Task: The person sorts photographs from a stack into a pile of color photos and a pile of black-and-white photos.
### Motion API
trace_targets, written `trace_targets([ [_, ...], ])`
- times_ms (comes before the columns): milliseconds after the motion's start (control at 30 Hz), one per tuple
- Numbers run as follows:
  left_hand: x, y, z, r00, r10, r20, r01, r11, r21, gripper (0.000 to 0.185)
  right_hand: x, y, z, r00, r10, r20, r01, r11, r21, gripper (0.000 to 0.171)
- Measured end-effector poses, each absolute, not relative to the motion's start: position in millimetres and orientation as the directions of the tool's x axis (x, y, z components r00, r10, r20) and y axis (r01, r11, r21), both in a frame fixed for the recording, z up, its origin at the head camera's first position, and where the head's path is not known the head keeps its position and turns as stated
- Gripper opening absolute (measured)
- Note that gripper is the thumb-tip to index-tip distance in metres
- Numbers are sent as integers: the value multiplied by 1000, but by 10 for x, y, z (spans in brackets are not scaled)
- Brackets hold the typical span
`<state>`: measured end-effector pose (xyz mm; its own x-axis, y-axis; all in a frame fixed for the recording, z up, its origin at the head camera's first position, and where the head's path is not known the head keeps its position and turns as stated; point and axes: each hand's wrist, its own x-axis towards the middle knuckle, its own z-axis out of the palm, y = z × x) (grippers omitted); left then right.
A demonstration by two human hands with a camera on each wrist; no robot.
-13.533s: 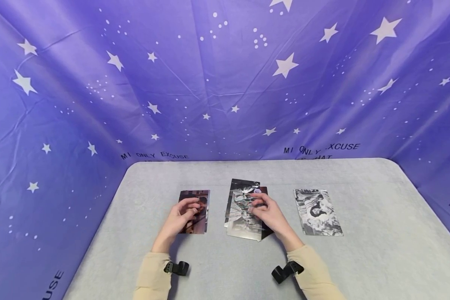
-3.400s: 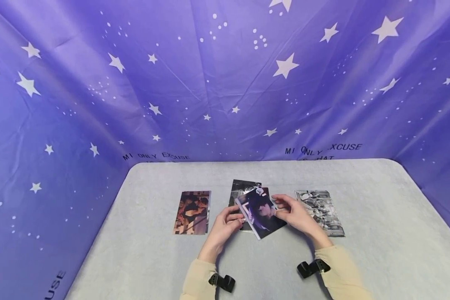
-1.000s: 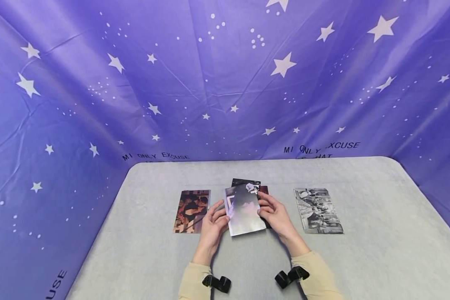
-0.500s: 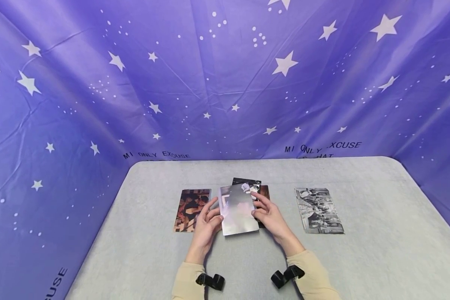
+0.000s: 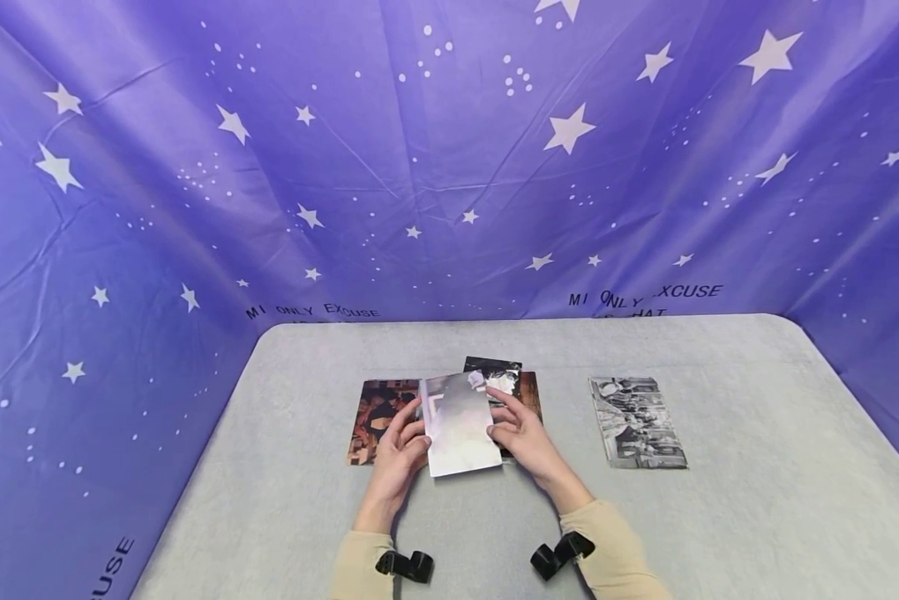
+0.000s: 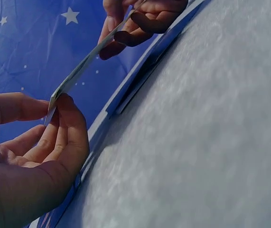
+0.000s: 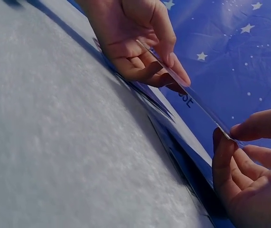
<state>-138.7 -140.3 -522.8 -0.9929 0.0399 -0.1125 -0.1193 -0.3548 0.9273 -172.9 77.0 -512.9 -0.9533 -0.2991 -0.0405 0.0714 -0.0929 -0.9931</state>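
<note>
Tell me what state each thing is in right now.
Glossy photo, raised, glare across it
Left grip, pinching the photo's left edge
Right grip, pinching its right edge
Brown-toned photo, lying flat, partly hidden
Middle photos, overlapping untidily, partly hidden
Black-and-white photos, lying flat, edges uneven
Backdrop, hung, creased

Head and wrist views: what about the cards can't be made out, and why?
Head view: most of the picture on the held card, lost in glare.
Head view: much of the middle pile, behind the held card and right hand.
Head view: part of the left pile, behind the left hand.
Wrist views: the held card's picture, turned nearly edge-on.
</note>
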Motion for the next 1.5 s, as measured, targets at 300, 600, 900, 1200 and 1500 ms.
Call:
trace_targets([
  [300, -1379, -1586, -5228, -992, 52, -115, -125, -306, 944, 69, -1721, 640, -5116, -940, -340, -35, 63, -72, -995, 65],
  [600, -1393, -1777, -5237, -995, 52, -84, -95, -265, 960, 68, -1741, 466, -5134, -935, -355, -28, 51, -56, -997, 67],
  [900, -1335, -1963, -5248, -998, 14, -66, -67, -229, 971, 67, -1720, 291, -5153, -917, -398, 25, -3, -56, -998, 67],
  [1200, -1295, -2131, -5223, -997, -22, -80, -75, -183, 980, 65, -1694, 114, -5150, -914, -403, 49, -48, -13, -999, 65],
  [1500, -1333, -2273, -5183, -997, -43, -68, -64, -79, 995, 64, -1722, -41, -5194, -922, -386, 44, -61, 31, -998, 66],
])
